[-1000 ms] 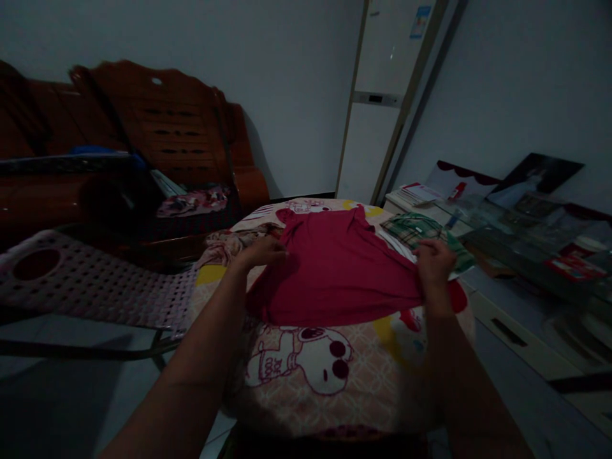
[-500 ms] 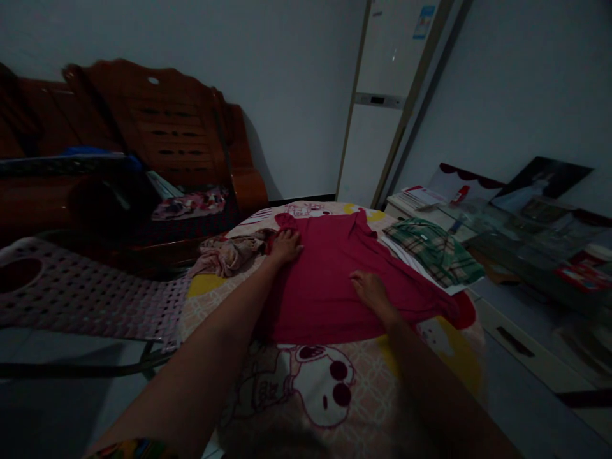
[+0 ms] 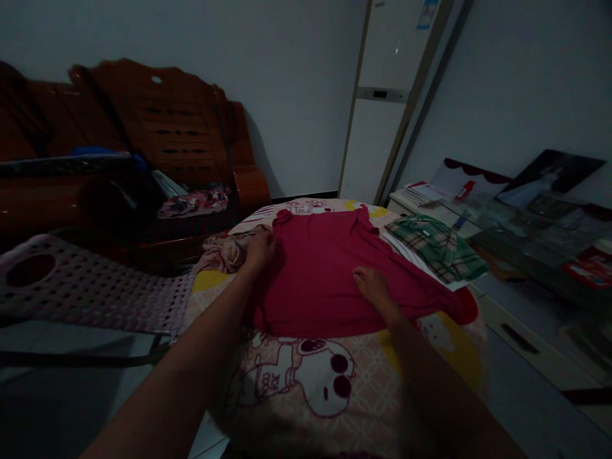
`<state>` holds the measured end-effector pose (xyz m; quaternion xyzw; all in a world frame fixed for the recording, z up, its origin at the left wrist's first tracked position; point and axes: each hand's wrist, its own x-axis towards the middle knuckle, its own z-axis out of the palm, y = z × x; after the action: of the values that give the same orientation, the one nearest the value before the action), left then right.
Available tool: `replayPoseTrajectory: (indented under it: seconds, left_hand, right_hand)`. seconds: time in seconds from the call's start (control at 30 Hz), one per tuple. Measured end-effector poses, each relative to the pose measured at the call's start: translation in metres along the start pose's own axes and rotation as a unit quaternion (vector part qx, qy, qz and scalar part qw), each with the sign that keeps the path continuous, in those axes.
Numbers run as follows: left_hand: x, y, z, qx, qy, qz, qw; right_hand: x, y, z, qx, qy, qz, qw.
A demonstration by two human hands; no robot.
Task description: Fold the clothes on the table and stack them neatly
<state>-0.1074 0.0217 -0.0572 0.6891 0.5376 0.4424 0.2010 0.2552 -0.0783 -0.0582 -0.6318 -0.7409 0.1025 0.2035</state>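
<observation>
A dark pink shirt (image 3: 315, 274) lies spread almost flat over a round table covered with a cartoon-print cloth (image 3: 373, 376). At the shirt's upper left edge, my left hand (image 3: 261, 247) has its fingers closed on the fabric, though the dim light blurs the fingertips. Beside that hand sits a crumpled beige-pink cloth (image 3: 222, 252). My right hand (image 3: 371, 285) rests over the right middle of the shirt, fingers curled together. The fabric around its fingertips looks flat, with no gathered fold showing. The shirt's right side stretches toward the table's right edge.
A folded green plaid garment (image 3: 435, 245) lies on white material at the table's right. Beyond it stands a glass-topped cabinet (image 3: 507, 248) with papers and a photo. To the left are a woven chair (image 3: 119, 287) and a wooden sofa (image 3: 172, 127); a tall white unit (image 3: 370, 146) stands behind.
My left hand has moved left off the shirt's upper left area to its edge, close to the crumpled cloth. The shirt's left edge has shifted slightly left. My right hand stays nearly in place.
</observation>
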Motion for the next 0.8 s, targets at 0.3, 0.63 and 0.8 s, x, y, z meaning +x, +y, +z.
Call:
replayPoseTrajectory:
  seconds: [0.3,0.63,0.8]
  left_hand:
    - [-0.036,0.011,0.027,0.178,-0.042,0.054,0.982]
    - [-0.044,-0.006,0.033,0.241,-0.057,0.085,0.965]
    - [-0.046,-0.008,0.033,0.233,-0.054,0.077,0.968]
  right_hand:
    - [0.055,-0.001,-0.009,0.074,0.086,-0.077,0.99]
    - [0.148,0.038,-0.021,0.009,0.042,0.048,0.998]
    - [0.174,0.055,-0.027,-0.115,0.083,0.073,0.987]
